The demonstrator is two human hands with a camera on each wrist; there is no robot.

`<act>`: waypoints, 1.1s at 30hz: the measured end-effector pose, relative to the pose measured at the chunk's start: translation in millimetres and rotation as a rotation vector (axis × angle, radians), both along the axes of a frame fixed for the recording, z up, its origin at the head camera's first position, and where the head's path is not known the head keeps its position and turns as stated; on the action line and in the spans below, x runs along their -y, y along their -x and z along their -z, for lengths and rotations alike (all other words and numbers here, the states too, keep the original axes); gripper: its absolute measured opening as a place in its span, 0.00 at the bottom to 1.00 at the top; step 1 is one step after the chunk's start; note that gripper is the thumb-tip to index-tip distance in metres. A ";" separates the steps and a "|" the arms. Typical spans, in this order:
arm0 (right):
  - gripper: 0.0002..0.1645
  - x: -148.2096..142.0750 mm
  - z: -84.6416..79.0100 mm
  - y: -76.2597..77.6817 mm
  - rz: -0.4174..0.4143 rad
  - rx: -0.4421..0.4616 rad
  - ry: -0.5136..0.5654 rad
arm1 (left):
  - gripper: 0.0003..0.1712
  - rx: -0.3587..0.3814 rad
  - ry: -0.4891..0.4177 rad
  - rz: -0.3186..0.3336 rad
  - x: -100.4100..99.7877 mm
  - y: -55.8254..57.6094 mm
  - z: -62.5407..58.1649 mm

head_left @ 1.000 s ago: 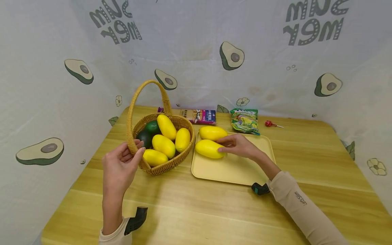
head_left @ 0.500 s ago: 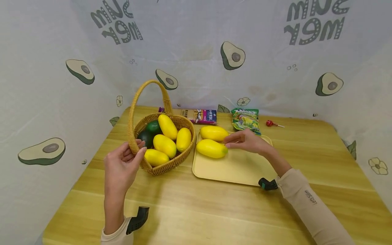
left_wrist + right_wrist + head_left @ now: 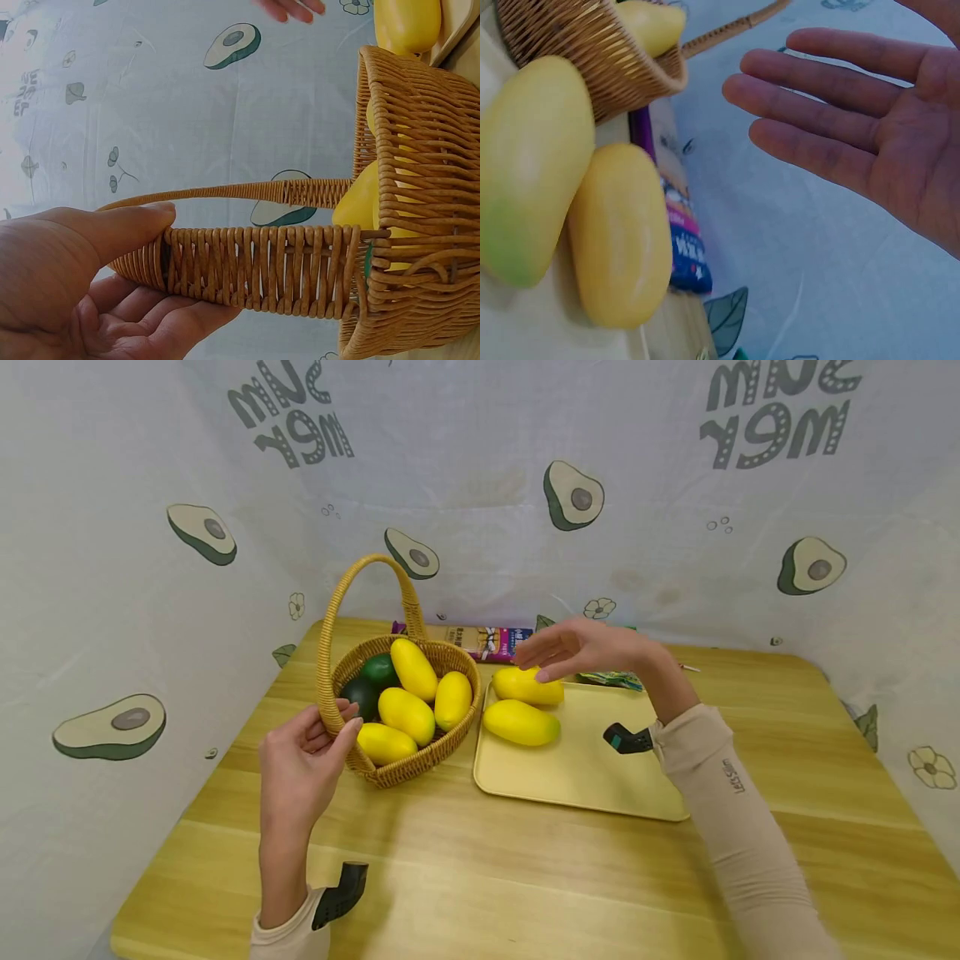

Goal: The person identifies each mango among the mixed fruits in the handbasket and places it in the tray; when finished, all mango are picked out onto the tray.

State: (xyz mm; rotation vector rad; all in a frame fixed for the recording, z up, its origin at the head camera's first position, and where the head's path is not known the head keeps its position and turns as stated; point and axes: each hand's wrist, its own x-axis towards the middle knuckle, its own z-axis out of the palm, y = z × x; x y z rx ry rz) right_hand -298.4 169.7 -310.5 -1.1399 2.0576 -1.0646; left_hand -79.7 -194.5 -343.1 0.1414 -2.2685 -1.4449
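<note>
My left hand (image 3: pixel 300 772) holds the wicker basket's handle (image 3: pixel 326 668) low on its near side; in the left wrist view the thumb (image 3: pixel 142 221) lies over it and the fingers are underneath. Several yellow mangoes (image 3: pixel 406 715) and two dark green fruits (image 3: pixel 378 672) sit inside the basket (image 3: pixel 408 770). Two more mangoes lie side by side on a pale yellow tray (image 3: pixel 585 781): a near one (image 3: pixel 521 723) and a far one (image 3: pixel 534 687). Above the far mango is my right hand (image 3: pixel 588 647), fingers extended, holding nothing; the right wrist view shows its bare palm (image 3: pixel 922 142).
Behind the basket and tray lies a pasta packet (image 3: pixel 491 643). A green snack bag (image 3: pixel 615 680) and a lollipop stick (image 3: pixel 690 668) are mostly hidden behind the right arm. White printed curtains (image 3: pixel 480 485) surround the wooden table (image 3: pixel 465 868).
My right hand has drawn back from the mangoes on the tray, then risen above the far one with straighter fingers. The left hand keeps its hold on the handle.
</note>
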 end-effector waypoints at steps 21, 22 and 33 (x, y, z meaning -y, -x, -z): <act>0.27 136.6 8.9 46.0 0.061 0.015 0.040 | 0.14 -0.027 0.008 -0.007 0.0 0.9 1.9; 0.28 142.5 10.3 46.5 0.061 -0.001 0.020 | 0.14 -0.029 0.008 -0.008 0.1 1.4 2.1; 0.28 182.0 17.1 48.2 0.229 -0.033 -0.084 | 0.14 -0.031 -0.007 0.001 0.7 3.4 3.1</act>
